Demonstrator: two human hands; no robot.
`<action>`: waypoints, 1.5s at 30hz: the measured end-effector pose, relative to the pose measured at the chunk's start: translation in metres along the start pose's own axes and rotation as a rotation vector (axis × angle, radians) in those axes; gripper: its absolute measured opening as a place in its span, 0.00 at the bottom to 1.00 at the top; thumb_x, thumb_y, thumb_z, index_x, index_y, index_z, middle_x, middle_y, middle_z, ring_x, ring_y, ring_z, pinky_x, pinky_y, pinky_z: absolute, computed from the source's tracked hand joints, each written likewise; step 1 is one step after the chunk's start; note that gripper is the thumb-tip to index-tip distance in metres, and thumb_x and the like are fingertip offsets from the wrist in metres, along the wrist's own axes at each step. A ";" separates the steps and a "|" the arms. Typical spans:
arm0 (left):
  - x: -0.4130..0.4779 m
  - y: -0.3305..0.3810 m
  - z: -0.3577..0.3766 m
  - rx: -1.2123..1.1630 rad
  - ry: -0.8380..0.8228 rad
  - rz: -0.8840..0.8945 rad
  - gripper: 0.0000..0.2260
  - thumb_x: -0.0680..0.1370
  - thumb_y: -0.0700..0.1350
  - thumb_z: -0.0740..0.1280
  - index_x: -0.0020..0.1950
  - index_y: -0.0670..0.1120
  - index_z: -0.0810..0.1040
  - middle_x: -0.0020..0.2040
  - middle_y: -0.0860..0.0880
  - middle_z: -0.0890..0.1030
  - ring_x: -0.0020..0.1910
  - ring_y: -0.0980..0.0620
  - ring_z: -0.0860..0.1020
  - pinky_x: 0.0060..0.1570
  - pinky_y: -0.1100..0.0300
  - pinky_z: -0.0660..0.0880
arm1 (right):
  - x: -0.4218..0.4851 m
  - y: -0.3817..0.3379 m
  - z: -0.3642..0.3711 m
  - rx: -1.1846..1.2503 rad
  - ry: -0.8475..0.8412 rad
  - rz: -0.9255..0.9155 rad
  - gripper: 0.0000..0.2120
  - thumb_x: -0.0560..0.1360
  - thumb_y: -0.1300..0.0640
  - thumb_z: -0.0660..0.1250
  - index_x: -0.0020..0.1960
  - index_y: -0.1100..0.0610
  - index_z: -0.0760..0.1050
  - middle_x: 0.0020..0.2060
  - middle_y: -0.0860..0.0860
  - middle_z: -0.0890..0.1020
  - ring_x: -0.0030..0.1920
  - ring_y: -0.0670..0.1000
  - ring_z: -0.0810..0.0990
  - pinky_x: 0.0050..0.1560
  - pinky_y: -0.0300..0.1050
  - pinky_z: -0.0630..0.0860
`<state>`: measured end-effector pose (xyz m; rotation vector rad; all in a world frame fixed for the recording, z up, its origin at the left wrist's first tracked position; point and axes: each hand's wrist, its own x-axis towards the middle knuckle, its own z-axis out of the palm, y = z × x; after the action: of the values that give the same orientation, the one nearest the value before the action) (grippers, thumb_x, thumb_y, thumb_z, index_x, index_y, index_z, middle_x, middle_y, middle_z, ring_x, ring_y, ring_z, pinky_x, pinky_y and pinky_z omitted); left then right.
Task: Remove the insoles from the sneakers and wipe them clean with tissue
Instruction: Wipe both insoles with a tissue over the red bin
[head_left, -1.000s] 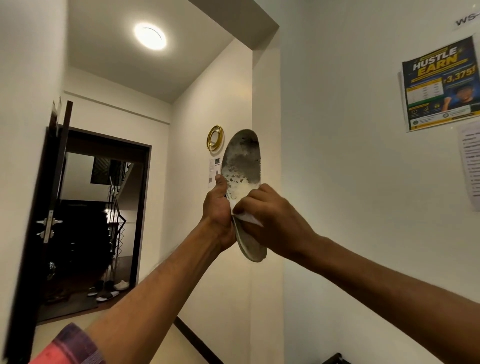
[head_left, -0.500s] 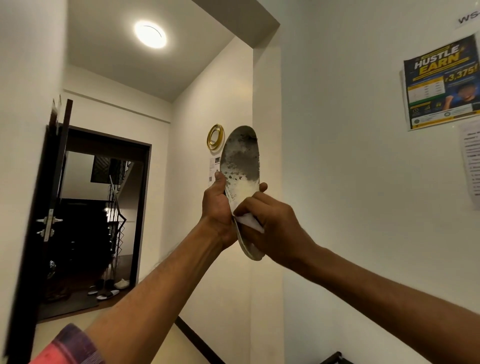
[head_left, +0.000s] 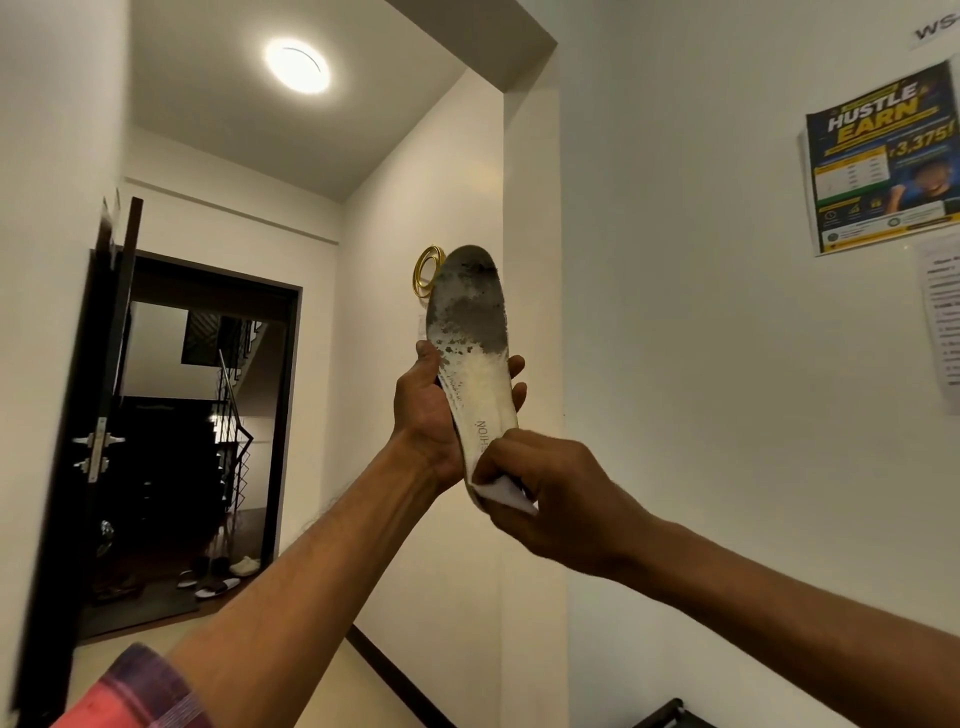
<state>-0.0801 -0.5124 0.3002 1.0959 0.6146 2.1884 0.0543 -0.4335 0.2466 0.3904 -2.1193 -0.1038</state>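
Note:
I hold a worn white insole (head_left: 475, 353) upright in front of me, toe end up. Its toe half is stained dark grey; the heel half is off-white with printed letters. My left hand (head_left: 428, 415) grips it from behind at the middle, thumb on the left edge and fingertips showing on the right. My right hand (head_left: 545, 493) presses a folded white tissue (head_left: 501, 491) against the heel end. The sneakers are out of view.
White walls close in on the right, with a poster (head_left: 883, 161) and a paper sheet (head_left: 940, 327). A gold ring ornament (head_left: 428, 270) hangs on the hallway wall. An open dark door (head_left: 98, 431) at left leads to a stairwell with slippers (head_left: 218, 584) on the floor.
My right hand has slid the tissue down from the insole's middle to its heel end, uncovering the off-white middle and the printed letters. The left hand keeps its grip.

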 end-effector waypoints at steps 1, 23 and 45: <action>0.000 0.000 -0.001 0.013 -0.002 -0.003 0.33 0.82 0.68 0.47 0.65 0.45 0.79 0.52 0.39 0.85 0.50 0.42 0.81 0.54 0.49 0.77 | -0.001 -0.001 0.002 0.014 -0.043 -0.017 0.06 0.76 0.57 0.73 0.50 0.55 0.77 0.49 0.49 0.80 0.47 0.34 0.71 0.47 0.22 0.63; -0.002 0.000 -0.003 0.035 0.011 0.011 0.34 0.82 0.68 0.47 0.69 0.45 0.77 0.58 0.38 0.83 0.52 0.42 0.81 0.55 0.49 0.77 | -0.009 0.007 -0.010 -0.265 -0.215 -0.089 0.11 0.75 0.60 0.73 0.56 0.55 0.80 0.57 0.54 0.80 0.57 0.56 0.80 0.50 0.29 0.72; -0.005 -0.003 -0.005 0.037 0.003 -0.007 0.33 0.83 0.67 0.48 0.74 0.45 0.73 0.66 0.35 0.80 0.64 0.37 0.80 0.60 0.42 0.80 | 0.032 0.013 -0.014 -0.271 0.124 0.048 0.08 0.74 0.59 0.74 0.51 0.61 0.80 0.45 0.57 0.80 0.42 0.54 0.80 0.38 0.41 0.77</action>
<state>-0.0805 -0.5146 0.2932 1.1085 0.6619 2.1811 0.0470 -0.4306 0.2827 0.1800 -1.9581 -0.3271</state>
